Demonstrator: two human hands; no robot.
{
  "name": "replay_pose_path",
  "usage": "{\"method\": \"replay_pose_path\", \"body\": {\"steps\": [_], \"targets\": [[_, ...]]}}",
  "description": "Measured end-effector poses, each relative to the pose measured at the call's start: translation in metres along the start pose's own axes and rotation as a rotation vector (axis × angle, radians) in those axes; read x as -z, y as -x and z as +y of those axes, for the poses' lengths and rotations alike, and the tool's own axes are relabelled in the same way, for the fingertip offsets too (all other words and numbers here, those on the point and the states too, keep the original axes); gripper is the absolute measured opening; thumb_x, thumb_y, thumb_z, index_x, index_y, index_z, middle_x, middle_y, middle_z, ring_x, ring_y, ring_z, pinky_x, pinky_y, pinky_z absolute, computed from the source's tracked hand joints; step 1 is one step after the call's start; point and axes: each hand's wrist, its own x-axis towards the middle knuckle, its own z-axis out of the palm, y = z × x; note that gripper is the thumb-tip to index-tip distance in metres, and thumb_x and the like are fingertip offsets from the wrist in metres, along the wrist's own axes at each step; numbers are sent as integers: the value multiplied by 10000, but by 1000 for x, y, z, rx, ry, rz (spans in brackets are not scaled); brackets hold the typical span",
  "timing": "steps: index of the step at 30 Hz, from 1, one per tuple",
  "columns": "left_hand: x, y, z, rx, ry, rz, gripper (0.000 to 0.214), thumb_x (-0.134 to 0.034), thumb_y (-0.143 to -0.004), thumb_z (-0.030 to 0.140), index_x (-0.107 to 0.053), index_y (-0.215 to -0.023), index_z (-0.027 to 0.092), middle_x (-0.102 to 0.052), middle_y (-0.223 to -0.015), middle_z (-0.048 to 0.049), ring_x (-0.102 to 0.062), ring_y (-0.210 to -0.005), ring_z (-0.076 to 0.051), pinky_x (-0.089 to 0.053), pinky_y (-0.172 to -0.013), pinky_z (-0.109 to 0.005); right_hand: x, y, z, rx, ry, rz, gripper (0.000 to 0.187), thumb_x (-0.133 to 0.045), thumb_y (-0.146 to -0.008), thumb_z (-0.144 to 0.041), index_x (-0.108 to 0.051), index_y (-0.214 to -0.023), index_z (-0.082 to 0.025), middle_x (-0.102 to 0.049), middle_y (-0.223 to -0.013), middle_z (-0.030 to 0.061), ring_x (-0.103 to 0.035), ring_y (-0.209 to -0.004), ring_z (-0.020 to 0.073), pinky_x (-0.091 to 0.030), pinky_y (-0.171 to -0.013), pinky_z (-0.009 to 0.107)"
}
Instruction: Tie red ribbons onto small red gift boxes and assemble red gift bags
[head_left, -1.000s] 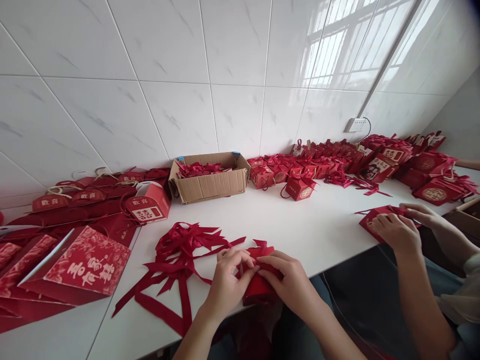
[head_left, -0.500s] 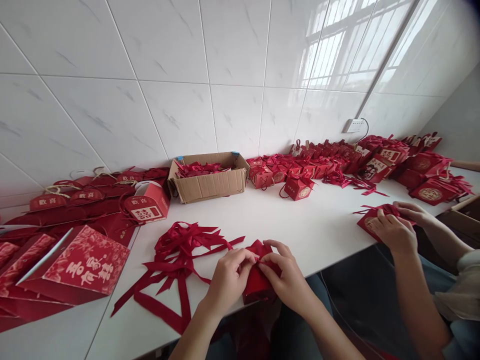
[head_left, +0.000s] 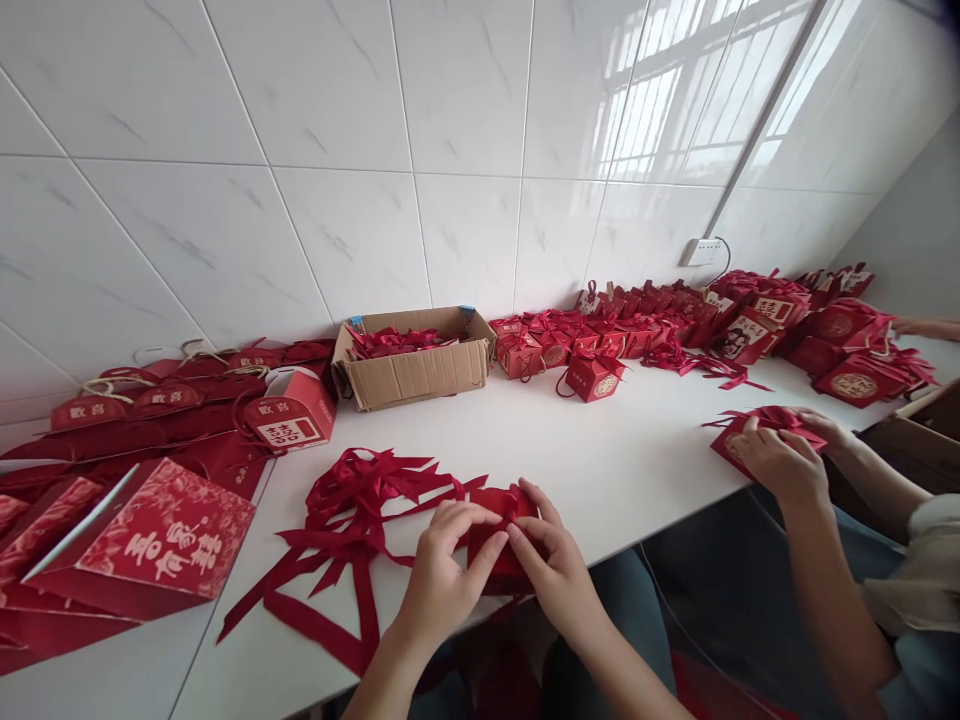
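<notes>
My left hand [head_left: 444, 570] and my right hand [head_left: 555, 568] both grip a small red gift box [head_left: 498, 522] at the near edge of the white table [head_left: 615, 450]. Fingers of both hands pinch together on the box's top, where a red ribbon lies. The box is partly hidden by my fingers. A loose heap of red ribbons [head_left: 360, 510] lies on the table just left of my left hand.
A cardboard box [head_left: 416, 368] of ribbons stands by the tiled wall. Finished red boxes [head_left: 600, 345] line the wall to the right. Flat red paper bags [head_left: 146, 535] pile up at the left. Another person's hands [head_left: 780, 460] work on a red box at the right.
My hands and the red box have shifted slightly left and nearer the ribbon heap. My fingers have closed in tighter on the box top. The other person's hands keep working on their box.
</notes>
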Motion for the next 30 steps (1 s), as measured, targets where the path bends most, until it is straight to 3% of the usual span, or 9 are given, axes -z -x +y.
{"method": "replay_pose_path", "body": {"steps": [3, 8, 12, 16, 19, 23, 26, 30], "targets": [[-2, 3, -2, 71, 61, 8, 126, -563, -897, 318, -644, -867, 227, -645, -878, -26, -606, -874, -178, -511, -791, -307, 3, 6, 2, 52, 72, 35, 412, -445, -927, -526, -703, -875, -210, -449, -1446, 130, -339, -1391, 313, -337, -1109, 496], [-2, 2, -8, 97, 86, -6, 132, -538, -909, 312, -634, -872, 229, -628, -888, -25, -598, -892, -178, -496, -824, -314, 23, -9, 7, 193, 337, 94, 287, -447, -938, -357, -574, -1171, -248, -637, -1212, 107, -567, -1147, 265, -415, -991, 500], [2, 2, -10, 102, 107, -48, 133, -516, -917, 303, -623, -893, 228, -624, -919, -32, -596, -927, -180, -495, -844, -316, 35, -22, 2, 316, 535, 8, 216, -480, -901, -239, -605, -1076, -231, -712, -998, 74, -642, -960, 236, -407, -946, 489], [4, 0, -10, 106, 128, -95, 133, -499, -920, 274, -618, -895, 223, -618, -925, -36, -601, -907, -175, -506, -824, -310, 49, -15, -19, 379, 637, -60, 211, -481, -901, -211, -612, -1063, -242, -699, -846, 37, -638, -854, 212, -366, -961, 498], [6, -3, -9, 96, 119, -129, 132, -501, -919, 266, -619, -880, 221, -614, -898, -33, -600, -863, -170, -511, -785, -301, 59, -11, -36, 297, 579, -220, 214, -525, -909, -331, -630, -1078, -253, -667, -750, 18, -607, -730, 186, -460, -815, 392], [11, -7, -7, 64, 110, -176, 130, -508, -919, 276, -620, -882, 220, -616, -902, -38, -595, -865, -174, -513, -781, -302, 57, -25, -42, 145, 399, -212, 315, -511, -905, -471, -635, -1048, -218, -660, -781, 31, -548, -608, 144, -456, -571, 279], [15, -12, -2, 29, 75, -210, 134, -506, -916, 259, -619, -856, 218, -620, -883, -35, -586, -867, -176, -505, -784, -302, 47, -39, -37, 111, 293, -311, 275, -551, -882, -407, -602, -1069, -211, -659, -808, 15, -528, -566, 114, -448, -537, 250], [22, -17, 5, -31, 8, -249, 116, -526, -899, 211, -625, -843, 230, -638, -862, -20, -579, -872, -179, -485, -813, -308, 42, -44, -33, 213, 217, -394, 218, -504, -850, -184, -597, -1045, -213, -611, -720, -24, -535, -610, 111, -452, -594, 240]]}}
